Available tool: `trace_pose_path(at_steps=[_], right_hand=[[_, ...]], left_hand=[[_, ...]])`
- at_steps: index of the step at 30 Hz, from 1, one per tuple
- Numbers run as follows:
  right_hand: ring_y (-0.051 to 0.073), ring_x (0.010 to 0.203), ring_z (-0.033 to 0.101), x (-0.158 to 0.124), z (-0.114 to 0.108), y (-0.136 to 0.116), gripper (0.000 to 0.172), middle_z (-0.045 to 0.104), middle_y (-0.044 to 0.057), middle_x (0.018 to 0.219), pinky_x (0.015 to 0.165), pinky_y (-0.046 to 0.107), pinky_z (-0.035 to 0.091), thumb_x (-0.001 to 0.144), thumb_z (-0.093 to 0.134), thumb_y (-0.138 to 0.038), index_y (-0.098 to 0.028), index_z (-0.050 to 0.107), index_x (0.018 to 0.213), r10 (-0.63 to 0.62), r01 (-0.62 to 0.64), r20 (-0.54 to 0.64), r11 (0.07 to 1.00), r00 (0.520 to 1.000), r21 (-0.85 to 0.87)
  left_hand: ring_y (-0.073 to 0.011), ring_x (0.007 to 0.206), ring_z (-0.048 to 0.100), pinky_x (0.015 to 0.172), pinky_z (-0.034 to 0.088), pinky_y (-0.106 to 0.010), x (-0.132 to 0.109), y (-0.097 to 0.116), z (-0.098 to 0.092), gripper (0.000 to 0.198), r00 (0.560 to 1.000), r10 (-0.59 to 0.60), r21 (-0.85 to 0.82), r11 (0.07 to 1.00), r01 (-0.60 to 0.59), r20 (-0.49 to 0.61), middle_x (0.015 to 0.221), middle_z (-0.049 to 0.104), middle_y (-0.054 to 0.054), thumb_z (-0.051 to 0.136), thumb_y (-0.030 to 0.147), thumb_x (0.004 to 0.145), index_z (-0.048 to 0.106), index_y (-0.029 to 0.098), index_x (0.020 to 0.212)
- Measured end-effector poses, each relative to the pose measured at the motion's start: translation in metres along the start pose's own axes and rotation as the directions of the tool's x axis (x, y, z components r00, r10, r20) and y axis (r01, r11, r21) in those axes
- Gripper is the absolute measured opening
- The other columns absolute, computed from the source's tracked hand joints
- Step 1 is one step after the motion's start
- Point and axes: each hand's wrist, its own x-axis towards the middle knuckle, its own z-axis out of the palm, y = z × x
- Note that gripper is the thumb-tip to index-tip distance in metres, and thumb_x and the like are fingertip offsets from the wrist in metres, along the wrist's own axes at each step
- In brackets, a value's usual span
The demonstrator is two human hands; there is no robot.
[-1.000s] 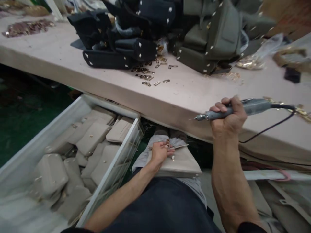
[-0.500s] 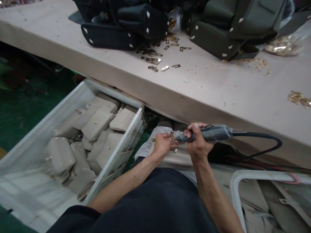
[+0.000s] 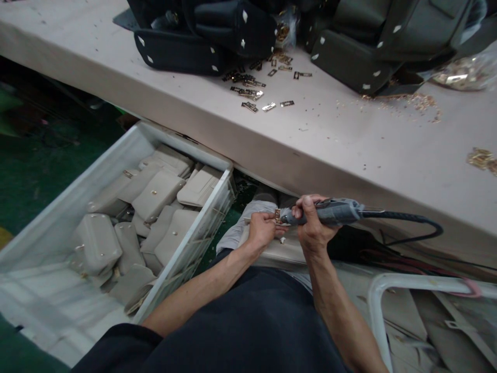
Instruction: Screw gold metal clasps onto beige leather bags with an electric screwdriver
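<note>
My right hand [image 3: 315, 228] is wrapped round an electric screwdriver [image 3: 337, 212], its cord running off to the right. The tip points left and meets a small gold metal plate [image 3: 277, 214] on a beige bag [image 3: 289, 249] in my lap. My left hand [image 3: 264, 229] is closed, its fingers pinching the bag beside that plate. Exactly which edge they grip is partly hidden. A small white-and-gold piece [image 3: 282, 240] shows on the bag just below the screwdriver tip.
At left stands a white plastic crate [image 3: 155, 290] with several beige bags [image 3: 157, 194]. Dark bags [image 3: 178, 54], loose metal plates [image 3: 248, 90] and tiny gold bits [image 3: 421, 103] lie on the table [image 3: 194, 96]. A white-framed container [image 3: 423, 281] with beige pieces is at right.
The screwdriver has moved slightly left, bringing its tip onto the gold plate. The view has shifted a little. My left hand keeps its hold on the bag.
</note>
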Motion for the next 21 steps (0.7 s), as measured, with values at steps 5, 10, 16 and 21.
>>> trace_pose_path(at_steps=[5,10,16,21], right_hand=[[0.01,0.05,0.052,-0.002,0.003,0.001,0.024,0.06,-0.002,0.07,0.052,0.026,0.049,0.09,0.081,-0.031,-0.02,0.064,0.076,0.007,-0.007,0.009,0.999,1.0,-0.037],[0.011,0.051,0.053,-0.004,0.002,0.001,0.025,0.06,-0.002,0.07,0.052,0.026,0.048,0.09,0.081,-0.032,-0.02,0.063,0.078,0.011,-0.006,0.076,0.998,0.997,-0.066],[0.015,0.063,0.058,-0.003,-0.007,0.0,0.028,0.062,0.001,0.073,0.062,0.031,0.05,0.089,0.082,-0.037,-0.021,0.064,0.076,0.078,-0.017,0.285,0.978,0.955,-0.208],[0.019,0.066,0.059,0.002,-0.004,-0.002,0.029,0.064,0.001,0.073,0.062,0.034,0.05,0.086,0.083,-0.044,-0.024,0.065,0.078,0.14,-0.052,0.448,0.978,0.883,-0.203]], left_hand=[[-0.0214,0.065,0.077,0.055,0.062,-0.024,-0.001,0.001,0.0,0.016,1.0,0.002,0.0,1.0,-0.002,-0.012,0.085,0.078,-0.016,0.061,0.001,0.086,0.075,0.003,0.093],[-0.0222,0.063,0.077,0.056,0.062,-0.025,0.0,-0.001,0.0,0.009,1.0,-0.002,-0.012,1.0,0.002,-0.013,0.079,0.077,-0.015,0.066,0.004,0.085,0.074,0.003,0.089],[-0.0215,0.06,0.075,0.057,0.063,-0.028,0.004,-0.006,-0.001,0.012,1.0,0.017,0.024,1.0,-0.017,0.003,0.072,0.075,-0.013,0.062,0.003,0.082,0.074,0.004,0.081],[-0.0226,0.064,0.074,0.066,0.066,-0.036,0.005,-0.011,-0.004,0.01,0.998,0.052,0.036,0.998,-0.053,0.029,0.072,0.074,-0.01,0.068,0.011,0.081,0.07,0.01,0.072]])
